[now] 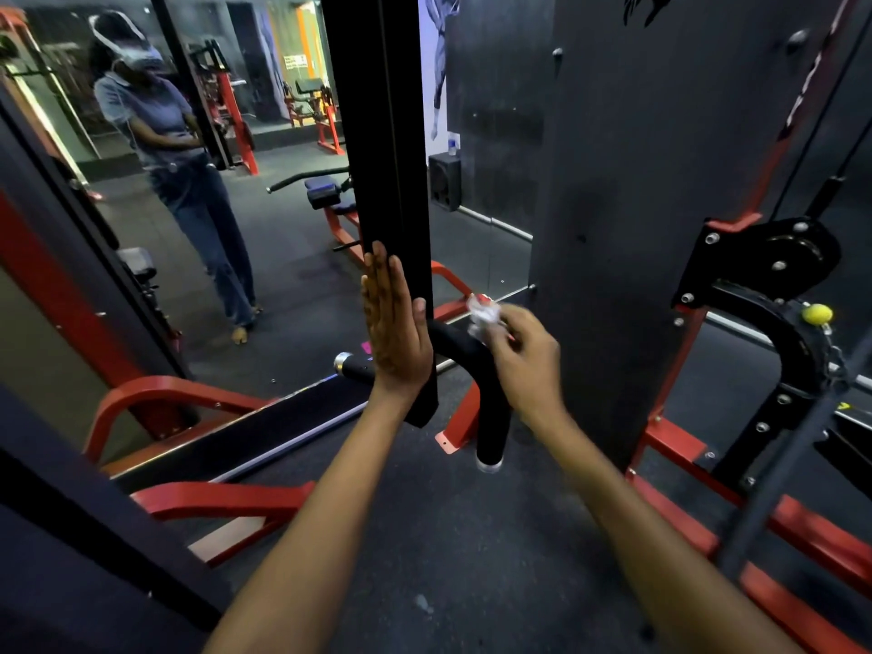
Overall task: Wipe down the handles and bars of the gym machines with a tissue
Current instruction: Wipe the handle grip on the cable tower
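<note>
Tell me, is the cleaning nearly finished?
Hard to say what is already clean; nothing shows wiped marks. In hand: the right hand pinches the tissue against the top of the curved black handle, while the left hand lies flat on the black post. Left: the handle's lower end near the chrome cap, and the cable machine on the right looks untouched.

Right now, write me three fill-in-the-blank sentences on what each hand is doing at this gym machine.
1. The right hand pinches a crumpled ____.
2. The left hand lies flat, fingers straight, against the black ____ post.
3. The tissue touches the padded ____-coloured curved handle.

Missing words: tissue; upright; black
</note>
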A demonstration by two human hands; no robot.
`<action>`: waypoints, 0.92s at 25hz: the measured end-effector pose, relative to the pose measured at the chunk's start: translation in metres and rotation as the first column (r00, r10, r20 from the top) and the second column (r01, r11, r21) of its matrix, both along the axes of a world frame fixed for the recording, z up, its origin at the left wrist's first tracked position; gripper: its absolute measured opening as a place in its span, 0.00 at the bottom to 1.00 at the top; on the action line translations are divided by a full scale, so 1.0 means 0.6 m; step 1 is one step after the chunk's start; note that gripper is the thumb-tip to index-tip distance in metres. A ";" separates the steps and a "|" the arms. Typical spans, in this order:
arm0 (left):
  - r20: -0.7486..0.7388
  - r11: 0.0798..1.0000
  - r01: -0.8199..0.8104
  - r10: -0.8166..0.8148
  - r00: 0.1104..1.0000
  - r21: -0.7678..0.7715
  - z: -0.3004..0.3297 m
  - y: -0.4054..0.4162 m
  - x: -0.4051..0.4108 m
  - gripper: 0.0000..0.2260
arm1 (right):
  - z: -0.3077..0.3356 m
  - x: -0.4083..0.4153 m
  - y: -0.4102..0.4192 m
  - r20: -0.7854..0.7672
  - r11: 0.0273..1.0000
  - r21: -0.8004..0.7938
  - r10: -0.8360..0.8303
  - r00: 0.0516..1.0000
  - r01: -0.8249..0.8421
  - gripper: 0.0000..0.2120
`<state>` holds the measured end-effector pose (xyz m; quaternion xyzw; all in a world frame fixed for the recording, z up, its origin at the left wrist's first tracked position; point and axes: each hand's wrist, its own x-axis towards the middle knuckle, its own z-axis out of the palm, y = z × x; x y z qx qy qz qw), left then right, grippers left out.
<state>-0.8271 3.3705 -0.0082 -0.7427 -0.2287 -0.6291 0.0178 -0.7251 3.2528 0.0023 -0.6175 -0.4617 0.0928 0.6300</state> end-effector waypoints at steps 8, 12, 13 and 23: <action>-0.012 1.000 0.012 -0.012 1.000 0.008 -0.005 0.001 -0.002 0.27 | -0.047 0.020 -0.056 -0.270 0.995 -0.072 0.045 0.962 -0.067 0.05; 0.006 1.000 -0.004 0.004 1.000 0.003 -0.009 0.001 0.001 0.28 | -0.010 0.041 0.004 -0.395 0.971 -0.155 0.107 0.912 -0.181 0.06; 0.001 1.000 -0.001 0.001 1.000 0.003 -0.009 0.001 0.000 0.28 | 0.020 0.033 0.034 -0.380 0.933 -0.231 0.176 0.908 -0.277 0.05; -0.016 1.000 0.011 -0.011 1.000 0.023 -0.016 0.001 -0.003 0.26 | -0.022 0.094 0.045 -0.639 0.632 -0.105 0.548 0.539 -0.768 0.06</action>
